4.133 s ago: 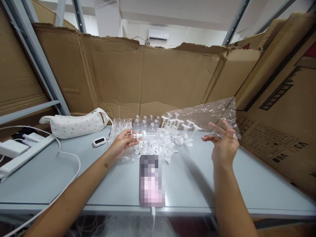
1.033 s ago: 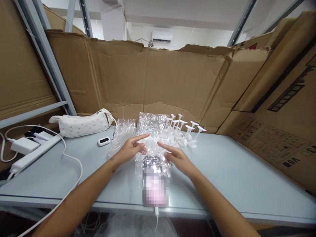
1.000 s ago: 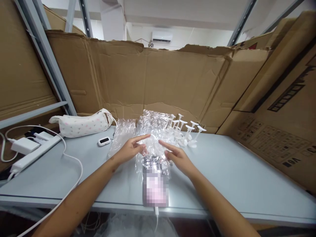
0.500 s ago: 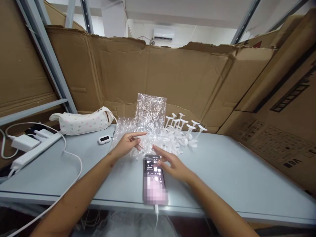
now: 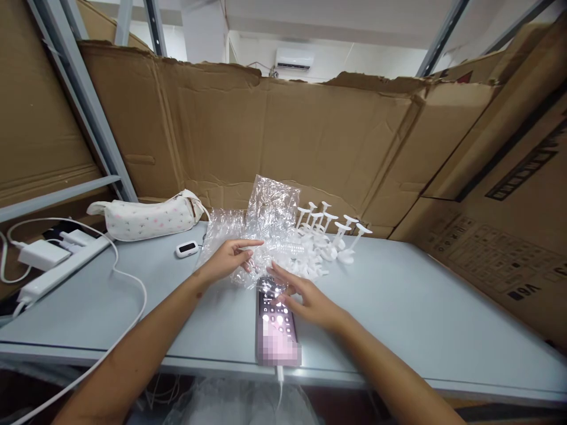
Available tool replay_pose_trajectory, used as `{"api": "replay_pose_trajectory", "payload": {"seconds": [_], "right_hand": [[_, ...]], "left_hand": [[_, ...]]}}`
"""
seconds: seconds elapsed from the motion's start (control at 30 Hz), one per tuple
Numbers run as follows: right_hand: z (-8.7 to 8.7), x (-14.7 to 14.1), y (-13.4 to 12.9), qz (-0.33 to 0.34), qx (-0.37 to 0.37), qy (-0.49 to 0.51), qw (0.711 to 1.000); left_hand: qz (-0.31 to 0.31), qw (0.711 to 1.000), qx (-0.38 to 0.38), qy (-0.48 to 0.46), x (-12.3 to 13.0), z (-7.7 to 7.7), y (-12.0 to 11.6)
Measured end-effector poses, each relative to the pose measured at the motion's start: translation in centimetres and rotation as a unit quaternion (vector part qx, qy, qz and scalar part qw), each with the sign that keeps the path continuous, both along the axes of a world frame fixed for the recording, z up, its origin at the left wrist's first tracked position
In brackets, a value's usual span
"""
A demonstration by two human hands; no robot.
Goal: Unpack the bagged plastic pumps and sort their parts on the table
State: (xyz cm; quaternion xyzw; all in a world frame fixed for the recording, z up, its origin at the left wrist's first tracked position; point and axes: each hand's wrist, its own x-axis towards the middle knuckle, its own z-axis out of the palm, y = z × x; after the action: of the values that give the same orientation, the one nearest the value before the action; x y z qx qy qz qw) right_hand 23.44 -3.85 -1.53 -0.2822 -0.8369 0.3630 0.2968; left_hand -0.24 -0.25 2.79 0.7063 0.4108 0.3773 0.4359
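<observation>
My left hand reaches over crinkled clear plastic packaging, index finger stretched and thumb apart from it. Its other fingers curl lower, against or just above the film; I cannot tell if they touch. Facing it, my right hand has its index finger extended and thumb spread, above the top end of a lit phone. Loose film lies between both hands. Behind the right fingertips, a clear ribbed plastic piece rests among white plastic parts. Several white T-topped plastic pieces stand to the right.
A white patterned pouch and a small white device with a dark display lie left. Beyond them is a power strip with chargers and a trailing white cable. Cardboard walls enclose the grey shelf.
My right hand has shifted slightly left. The raised sheet of clear packaging has dropped a little and leans to the right. My left hand has stayed almost still.
</observation>
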Motion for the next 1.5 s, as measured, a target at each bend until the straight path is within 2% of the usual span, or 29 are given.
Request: {"api": "replay_pose_trajectory", "payload": {"seconds": [0.07,0.17,0.37,0.43,0.5,0.6,0.77,0.93,1.03,1.3,1.5], "right_hand": [[0.2,0.2,0.1,-0.027,0.008,0.03,0.999],[0.5,0.7,0.3,-0.072,0.025,0.061,0.995],[0.7,1.4,0.7,-0.091,0.059,0.037,0.993],[0.7,1.5,0.9,-0.111,0.076,0.026,0.991],[0.7,1.5,1.1,-0.137,0.095,0.027,0.986],[0.9,1.5,1.4,-0.164,0.109,0.05,0.979],[1.1,1.3,1.6,-0.164,0.025,0.125,0.978],[0.8,1.0,1.7,-0.171,-0.103,0.202,0.959],[0.5,0.9,1.8,-0.182,-0.141,0.227,0.946],[0.7,1.1,1.8,-0.206,-0.109,0.195,0.953],[0.6,1.4,1.8,-0.185,-0.107,0.196,0.957]], "left_hand": [[-0.017,1.0,-0.01,-0.015,0.1,0.3,-0.3],[-0.052,0.998,0.017,-0.02,0.2,0.3,-0.7],[-0.183,0.983,0.025,-0.003,-0.2,-0.3,-0.7],[-0.205,0.978,0.032,0.028,-0.3,-0.4,-0.7],[-0.196,0.976,0.056,0.07,-0.2,-0.8,-0.8],[-0.15,0.977,0.109,0.101,0.1,-1.4,-0.6],[-0.108,0.979,0.153,0.084,0.8,-2.0,-0.5],[-0.097,0.99,0.099,0.003,1.5,-1.6,-1.0],[-0.086,0.995,0.039,-0.042,1.9,-1.3,-1.3],[-0.061,0.994,-0.036,-0.077,1.7,-0.6,-1.4],[-0.055,0.996,-0.001,-0.073,1.3,-0.9,-0.9]]}}
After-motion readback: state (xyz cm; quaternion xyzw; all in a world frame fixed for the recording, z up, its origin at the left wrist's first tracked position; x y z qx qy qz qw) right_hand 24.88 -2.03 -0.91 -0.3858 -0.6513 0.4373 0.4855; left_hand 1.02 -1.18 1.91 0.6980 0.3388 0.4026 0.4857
